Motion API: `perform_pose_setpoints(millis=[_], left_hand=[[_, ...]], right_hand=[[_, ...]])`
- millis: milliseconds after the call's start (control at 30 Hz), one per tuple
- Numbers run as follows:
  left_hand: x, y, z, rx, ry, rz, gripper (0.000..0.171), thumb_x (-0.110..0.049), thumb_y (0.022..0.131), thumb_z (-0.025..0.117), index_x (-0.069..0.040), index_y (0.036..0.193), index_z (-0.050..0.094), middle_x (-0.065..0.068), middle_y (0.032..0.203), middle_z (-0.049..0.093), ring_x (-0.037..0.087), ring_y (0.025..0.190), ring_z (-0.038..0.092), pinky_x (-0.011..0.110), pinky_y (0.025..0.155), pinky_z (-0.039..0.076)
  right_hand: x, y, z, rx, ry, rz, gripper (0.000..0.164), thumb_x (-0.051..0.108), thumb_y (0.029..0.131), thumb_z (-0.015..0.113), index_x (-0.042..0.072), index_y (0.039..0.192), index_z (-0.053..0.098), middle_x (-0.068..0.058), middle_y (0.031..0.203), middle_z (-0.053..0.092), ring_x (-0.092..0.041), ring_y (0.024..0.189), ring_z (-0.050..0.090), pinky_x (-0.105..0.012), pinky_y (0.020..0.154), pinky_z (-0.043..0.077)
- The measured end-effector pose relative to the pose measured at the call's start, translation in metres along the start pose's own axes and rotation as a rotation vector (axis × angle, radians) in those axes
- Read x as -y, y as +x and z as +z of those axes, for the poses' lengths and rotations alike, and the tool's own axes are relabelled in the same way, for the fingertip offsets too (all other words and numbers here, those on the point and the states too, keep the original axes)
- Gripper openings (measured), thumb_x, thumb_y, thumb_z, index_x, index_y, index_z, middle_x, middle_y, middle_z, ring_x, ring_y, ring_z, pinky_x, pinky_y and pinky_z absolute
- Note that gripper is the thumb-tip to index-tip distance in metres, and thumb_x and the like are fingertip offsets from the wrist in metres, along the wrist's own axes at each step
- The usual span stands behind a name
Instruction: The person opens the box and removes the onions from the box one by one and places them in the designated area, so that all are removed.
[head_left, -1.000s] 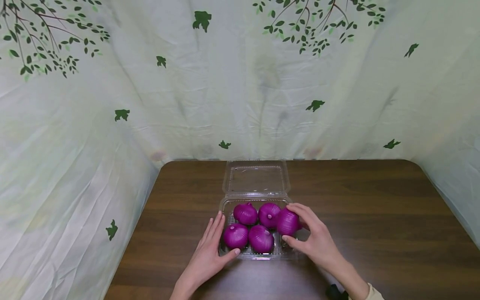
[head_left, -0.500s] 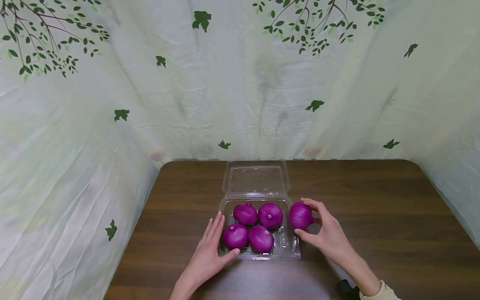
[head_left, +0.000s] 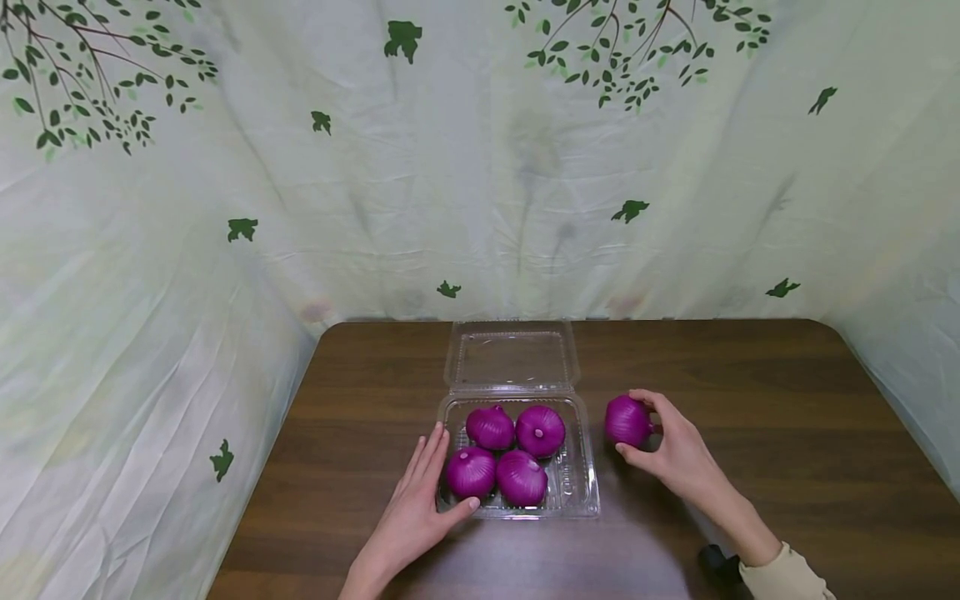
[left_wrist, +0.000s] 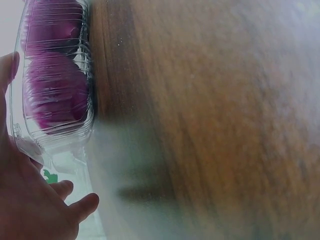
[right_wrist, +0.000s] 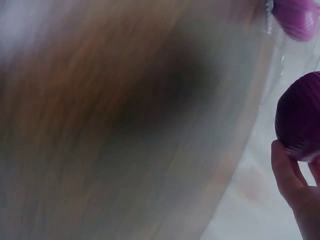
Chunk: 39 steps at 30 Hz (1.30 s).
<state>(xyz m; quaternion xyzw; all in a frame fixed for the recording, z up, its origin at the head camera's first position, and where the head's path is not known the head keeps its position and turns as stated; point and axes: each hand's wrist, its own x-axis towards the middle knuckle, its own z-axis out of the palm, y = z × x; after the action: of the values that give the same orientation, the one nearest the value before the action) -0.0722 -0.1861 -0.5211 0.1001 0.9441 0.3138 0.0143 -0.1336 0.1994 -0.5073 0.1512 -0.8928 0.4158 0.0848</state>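
In the head view a clear plastic clamshell container (head_left: 573, 500) lies on the table with its lid folded back. Several purple onions (head_left: 522, 478) sit in its left and middle part; the right side of the tray is bare. My left hand (head_left: 420, 508) rests against the container's left side, fingers straight and thumb over the front rim. To the right of the container, my right hand (head_left: 678, 450) holds another purple onion (head_left: 628, 420) between thumb and fingers. The right wrist view shows this held onion (right_wrist: 302, 117) up off the table. Through the container wall, onions (left_wrist: 56, 92) show in the left wrist view.
The clear lid (head_left: 513, 358) lies open toward the table's back edge. Brown wood table (head_left: 750, 400) extends to both sides. A white curtain with leaf prints (head_left: 480, 167) hangs behind and at the sides. A black wrist strap (head_left: 720, 562) is by the right sleeve.
My right hand has lifted an onion out of the container's right side and carried it rightward, past the rim. The left hand and the other onions stay put.
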Motion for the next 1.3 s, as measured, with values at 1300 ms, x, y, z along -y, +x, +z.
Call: perform_pose_setpoints(millis=[1300], left_hand=[[0.000, 0.001, 0.000, 0.006, -0.010, 0.002, 0.101, -0.055, 0.082, 0.073, -0.015, 0.158, 0.021, -0.010, 0.164, 0.005, 0.031, 0.149, 0.009, 0.064, 0.110, 0.020]], right_hand=[[-0.027, 0.022, 0.005, 0.152, -0.057, 0.140, 0.071, 0.031, 0.078, 0.085, 0.005, 0.134, 0.050, -0.019, 0.127, 0.057, -0.036, 0.113, 0.055, -0.053, 0.088, 0.050]])
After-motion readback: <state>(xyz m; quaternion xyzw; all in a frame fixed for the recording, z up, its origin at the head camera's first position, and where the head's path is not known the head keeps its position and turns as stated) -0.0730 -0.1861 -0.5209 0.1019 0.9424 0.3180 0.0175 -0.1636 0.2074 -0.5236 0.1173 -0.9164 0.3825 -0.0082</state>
